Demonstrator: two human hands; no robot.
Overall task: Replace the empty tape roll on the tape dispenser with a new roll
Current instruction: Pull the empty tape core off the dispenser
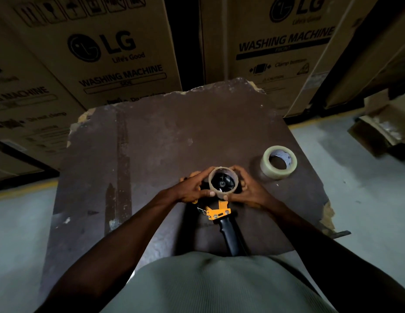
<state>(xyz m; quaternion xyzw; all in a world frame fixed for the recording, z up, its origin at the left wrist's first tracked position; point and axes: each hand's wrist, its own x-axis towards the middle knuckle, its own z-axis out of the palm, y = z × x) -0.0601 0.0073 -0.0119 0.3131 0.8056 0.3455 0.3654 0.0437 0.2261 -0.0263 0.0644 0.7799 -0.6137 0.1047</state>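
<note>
A yellow and black tape dispenser (221,214) lies on a worn brown table (151,150), its black handle pointing toward me. An empty brown cardboard tape core (212,177) sits around the dispenser's black hub. My left hand (192,188) grips the core from the left, thumb at its near rim. My right hand (249,188) grips it from the right. A new roll of clear tape (278,162) lies flat on the table to the right of my hands, apart from them.
Large cardboard washing machine boxes (111,53) stand behind the table. The table's edges are chipped at the right (328,213). A grey floor (355,188) surrounds it, with a flattened carton (384,129) at the far right.
</note>
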